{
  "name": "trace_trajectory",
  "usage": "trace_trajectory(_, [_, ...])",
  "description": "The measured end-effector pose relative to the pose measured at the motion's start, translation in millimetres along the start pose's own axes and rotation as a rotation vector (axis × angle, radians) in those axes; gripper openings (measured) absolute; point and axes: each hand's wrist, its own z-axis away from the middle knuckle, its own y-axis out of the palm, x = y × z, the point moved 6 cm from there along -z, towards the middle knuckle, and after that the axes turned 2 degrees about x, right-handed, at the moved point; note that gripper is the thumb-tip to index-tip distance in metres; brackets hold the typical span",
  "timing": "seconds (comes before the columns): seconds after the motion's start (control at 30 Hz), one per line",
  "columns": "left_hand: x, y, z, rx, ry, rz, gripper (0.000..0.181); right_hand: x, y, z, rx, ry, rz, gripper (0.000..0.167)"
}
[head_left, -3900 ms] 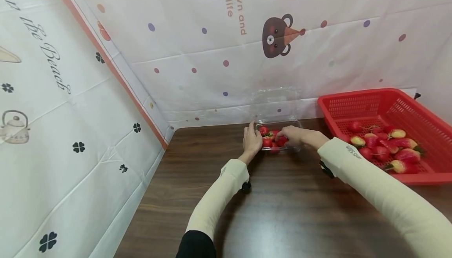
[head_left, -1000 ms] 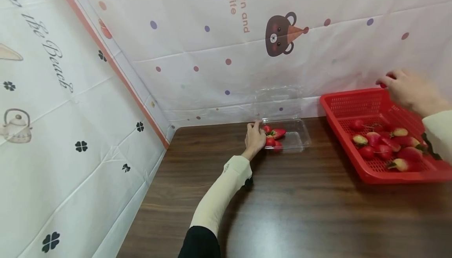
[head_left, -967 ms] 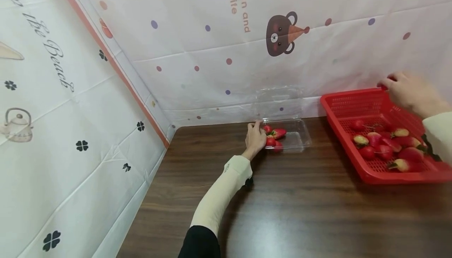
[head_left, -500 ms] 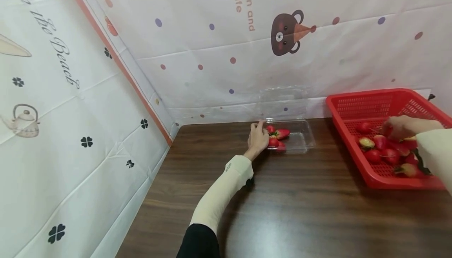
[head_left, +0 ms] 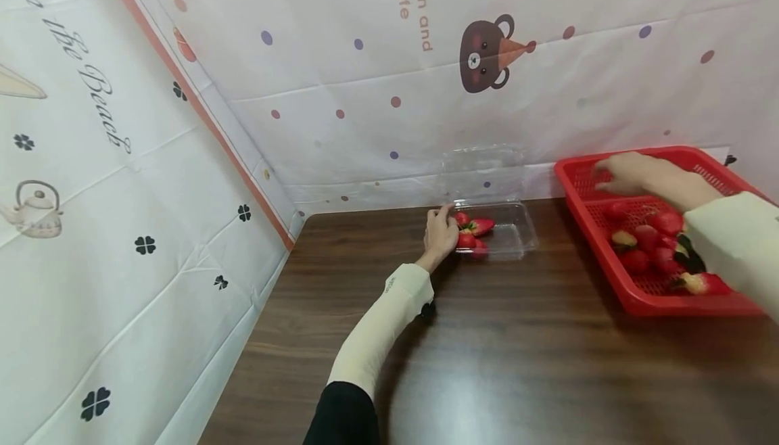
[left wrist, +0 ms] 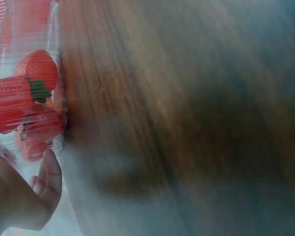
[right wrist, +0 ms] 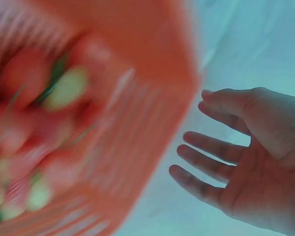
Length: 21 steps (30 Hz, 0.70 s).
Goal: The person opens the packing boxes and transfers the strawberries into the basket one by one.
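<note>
In the head view, a clear plastic box (head_left: 514,235) stands at the table's back edge, its lid raised against the wall. Several red strawberries (left wrist: 10,102) lie in its left half, one with green leaves; the right half is bare. My left hand (head_left: 439,234) holds the box's left end, the thumb against its corner in the left wrist view. Over the far side of a red basket (head_left: 694,305) is my right hand (head_left: 639,176), its fingers spread and nothing in them. Several red fruits (head_left: 648,237), some with pale yellow ends, fill the basket's near part, partly behind the right forearm.
The dark wooden table (head_left: 487,350) runs from the box toward me. A white printed sheet (head_left: 359,141) covers the wall behind, and another stands at the left side. The basket sits to the right of the box with a gap between.
The right hand took red fruit from the box, carried it to the basket, and lowered it inside. Now it is empty and has moved back and left. The left hand stays at the box.
</note>
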Motion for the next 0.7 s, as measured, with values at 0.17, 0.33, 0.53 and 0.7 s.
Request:
trace_trajectory(0.17, [6.5, -1.0, -5.8, -0.012, -0.029, 0.083, 0.043, 77, -13, -28.6, -0.04, -0.096, -0.06, 0.029])
trace_trajectory(0.33, [8.6, 0.3, -7.8, -0.011, -0.04, 0.102, 0.043, 132, 15, -54.0, -0.003, -0.166, -0.133, 0.029])
trace_trajectory(0.53, [8.8, 2.5, -7.2, -0.03, -0.053, 0.12, 0.042, 163, 71, -86.8, -0.006, -0.173, -0.199, 0.032])
trace_trajectory(0.7, [9.8, 9.2, 0.1, -0.016, -0.066, 0.12, 0.041, 171, 105, -97.5, -0.02, -0.082, -0.224, 0.041])
